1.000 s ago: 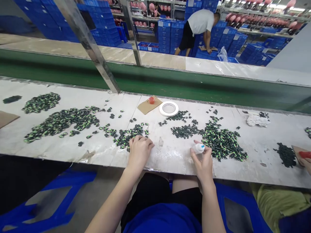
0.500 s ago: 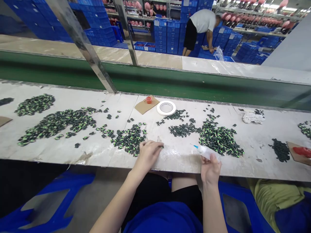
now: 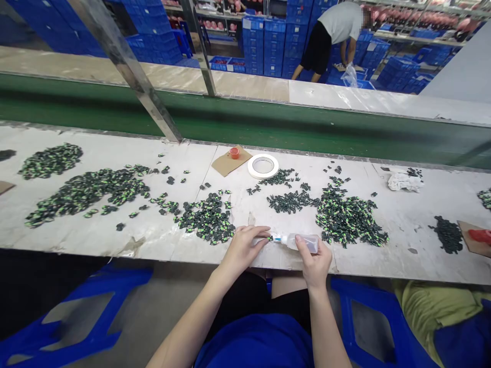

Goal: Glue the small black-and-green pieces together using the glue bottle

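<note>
At the near edge of the white worktable (image 3: 115, 240), the person's left hand (image 3: 243, 248) pinches a small black-and-green piece (image 3: 269, 238) between thumb and forefinger, with the other fingers curled in. The right hand (image 3: 314, 261) is closed around a clear squeeze bottle (image 3: 303, 242), which lies almost level and points left. Its blue nozzle tip meets the pinched piece, just above the tabletop between the two hands. Just left of and beyond the left hand lies a loose heap of black-and-green parts (image 3: 207, 220). A larger heap (image 3: 349, 220) lies just beyond the right hand, with a darker small pile (image 3: 289, 202) to its left. Farther back sits a white tape roll (image 3: 263, 166), and just left of it a cardboard scrap (image 3: 226, 163) carries an orange cap (image 3: 234, 152). A long spread of the same parts (image 3: 84, 191) covers the left of the table, and a crumpled white rag (image 3: 402, 181) lies far right. Beyond the table runs a green conveyor belt (image 3: 268, 128), crossed by a slanted metal post (image 3: 126, 66). In the far background a person in a white shirt (image 3: 339, 23) bends among stacked blue crates (image 3: 264, 46).
</note>
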{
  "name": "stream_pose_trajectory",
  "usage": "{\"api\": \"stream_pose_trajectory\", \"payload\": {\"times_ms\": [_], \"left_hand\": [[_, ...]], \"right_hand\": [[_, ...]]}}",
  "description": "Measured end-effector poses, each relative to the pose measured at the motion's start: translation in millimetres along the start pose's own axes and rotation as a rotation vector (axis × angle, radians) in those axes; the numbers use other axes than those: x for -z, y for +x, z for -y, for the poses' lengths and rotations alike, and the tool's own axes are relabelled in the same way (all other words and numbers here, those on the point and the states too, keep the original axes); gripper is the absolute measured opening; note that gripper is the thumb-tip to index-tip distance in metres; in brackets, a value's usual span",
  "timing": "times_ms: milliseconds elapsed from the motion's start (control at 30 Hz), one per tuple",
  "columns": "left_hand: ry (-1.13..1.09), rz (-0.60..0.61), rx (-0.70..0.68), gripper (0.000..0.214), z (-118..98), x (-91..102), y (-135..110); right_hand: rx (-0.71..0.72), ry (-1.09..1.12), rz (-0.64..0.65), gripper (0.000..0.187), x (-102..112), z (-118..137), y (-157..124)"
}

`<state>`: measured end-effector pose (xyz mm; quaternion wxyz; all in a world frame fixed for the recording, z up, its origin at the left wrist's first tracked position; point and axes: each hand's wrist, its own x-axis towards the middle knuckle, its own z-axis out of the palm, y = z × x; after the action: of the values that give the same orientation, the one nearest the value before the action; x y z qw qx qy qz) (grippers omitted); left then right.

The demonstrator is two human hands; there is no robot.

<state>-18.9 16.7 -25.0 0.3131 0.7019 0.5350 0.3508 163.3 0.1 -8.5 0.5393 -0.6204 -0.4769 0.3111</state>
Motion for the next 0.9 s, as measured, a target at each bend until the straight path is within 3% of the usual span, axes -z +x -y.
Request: {"api": "stream_pose_trajectory", "payload": {"times_ms": [533, 900], "left_hand": [[-0.016, -0.029, 0.050, 0.016, -1.2, 0.5, 0.0], [-0.013, 0.004, 0.080, 0.014, -2.0, 1.1, 1.6]], "right_hand": [[-0.042, -0.047, 0.039, 0.038, -2.6, -5.8, 3.3], [-0.062, -0.012, -0.026, 0.039, -3.6, -3.5, 4.6]]}}
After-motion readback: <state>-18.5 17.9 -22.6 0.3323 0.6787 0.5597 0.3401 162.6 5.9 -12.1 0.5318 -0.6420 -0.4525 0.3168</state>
